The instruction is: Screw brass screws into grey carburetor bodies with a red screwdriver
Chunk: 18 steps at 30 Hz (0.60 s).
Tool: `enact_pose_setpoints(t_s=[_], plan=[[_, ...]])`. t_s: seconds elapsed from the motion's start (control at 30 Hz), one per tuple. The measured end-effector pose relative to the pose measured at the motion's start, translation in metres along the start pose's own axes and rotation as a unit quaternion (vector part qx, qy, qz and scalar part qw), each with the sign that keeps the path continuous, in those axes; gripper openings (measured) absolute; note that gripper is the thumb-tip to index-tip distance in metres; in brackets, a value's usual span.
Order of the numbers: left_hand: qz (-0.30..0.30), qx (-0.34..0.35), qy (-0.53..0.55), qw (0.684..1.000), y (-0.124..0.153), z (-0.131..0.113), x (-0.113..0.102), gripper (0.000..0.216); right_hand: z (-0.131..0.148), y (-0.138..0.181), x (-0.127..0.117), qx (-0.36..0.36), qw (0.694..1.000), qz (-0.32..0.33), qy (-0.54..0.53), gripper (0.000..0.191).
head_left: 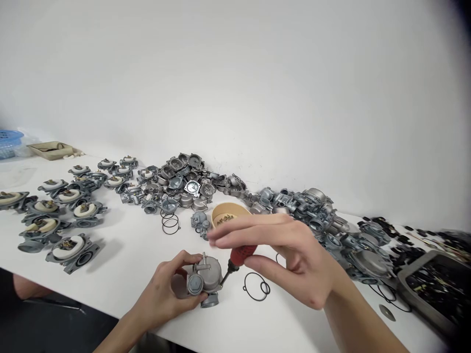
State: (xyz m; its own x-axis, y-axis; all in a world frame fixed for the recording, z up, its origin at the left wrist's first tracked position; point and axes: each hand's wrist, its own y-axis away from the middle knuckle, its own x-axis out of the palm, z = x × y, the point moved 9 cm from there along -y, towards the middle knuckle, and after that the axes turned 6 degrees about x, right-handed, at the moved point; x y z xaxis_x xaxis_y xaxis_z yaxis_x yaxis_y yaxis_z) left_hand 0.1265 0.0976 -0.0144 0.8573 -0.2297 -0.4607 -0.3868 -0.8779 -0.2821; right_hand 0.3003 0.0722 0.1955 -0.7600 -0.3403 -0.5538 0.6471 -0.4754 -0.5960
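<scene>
My left hand [165, 289] grips a grey metal carburetor [210, 272] close to the table's front edge, thumb and fingers around its left side. Above and to the right, my right hand [290, 260] holds a screwdriver [243, 254] by its red handle, between the thumb and outstretched fingers. The shaft slants down to the left, and its tip meets the right edge of the carburetor's round bowl. A screw under the tip is too small to make out. Right of the carburetor lies a black rubber ring gasket [256, 287]. Behind the right hand, a yellowish tub [231, 208] contains small brass parts.
Carburetor bodies with white floats [71, 247] stand across the left side. A heap of metal float bowls [184, 176] lies at the back. More carburetors [312, 206] are piled at the right, beside a grey tray [408, 274] of dark small parts. Several gaskets [170, 223] lie mid-table.
</scene>
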Motion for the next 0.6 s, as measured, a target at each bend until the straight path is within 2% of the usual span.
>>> enact_pose_setpoints(t_s=[0.1, 0.17, 0.3, 0.37, 0.47, 0.53, 0.6], plan=[[0.0, 0.004, 0.006, 1.0, 0.0, -0.002, 0.0, 0.047, 0.005, 0.0, -0.005, -0.026, 0.998, -0.041, 0.043, 0.025], [0.001, -0.001, 0.007, 1.0, -0.001, -0.002, 0.0, 0.048, 0.007, 0.0, -0.008, -0.034, 0.994, -0.062, 0.089, 0.024], [0.0, -0.008, -0.006, 1.0, 0.0, 0.002, -0.001, 0.047, 0.004, -0.001, 0.003, -0.022, 0.999, 0.017, 0.022, 0.036], [0.009, -0.014, -0.01, 1.0, 0.001, 0.005, 0.0, 0.047, 0.002, 0.0, 0.002, -0.025, 0.999, 0.007, 0.022, 0.034], [0.019, -0.028, -0.002, 0.999, 0.003, 0.009, 0.003, 0.047, 0.0, 0.001, -0.005, -0.027, 0.992, -0.058, 0.11, 0.03], [0.017, -0.04, 0.008, 0.999, 0.004, 0.012, 0.003, 0.049, -0.001, 0.0, -0.003, -0.018, 0.992, -0.047, 0.116, 0.032], [0.012, -0.046, 0.009, 0.999, 0.005, 0.014, 0.002, 0.05, -0.004, 0.0, 0.001, 0.002, 0.998, -0.005, 0.063, 0.036]])
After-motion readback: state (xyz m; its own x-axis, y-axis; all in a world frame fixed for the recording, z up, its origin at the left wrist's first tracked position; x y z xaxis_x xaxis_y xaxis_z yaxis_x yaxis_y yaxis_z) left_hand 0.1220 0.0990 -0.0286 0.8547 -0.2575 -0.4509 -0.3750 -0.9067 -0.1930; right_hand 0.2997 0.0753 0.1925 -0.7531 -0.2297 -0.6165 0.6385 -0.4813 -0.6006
